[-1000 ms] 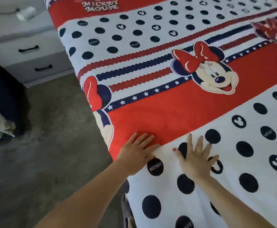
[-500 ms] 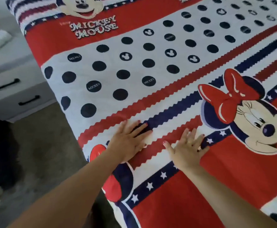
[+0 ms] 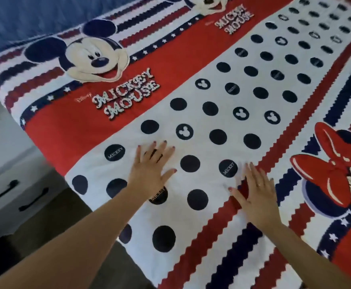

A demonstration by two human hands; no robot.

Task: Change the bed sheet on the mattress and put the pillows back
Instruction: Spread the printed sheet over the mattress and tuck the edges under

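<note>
Bed sheet (image 3: pixel 191 59): spread flat over the mattress, red, white and navy cartoon print, reaching the near left edge.
Left hand (image 3: pixel 151 167): palm down on the white dotted band, fingers straight and spread wide.
Right hand (image 3: pixel 255 192): flat just right of it, fingers splayed, over the zigzag stripes.
Drawers (image 3: pixel 10 184): white, far left beside the bed.
</note>
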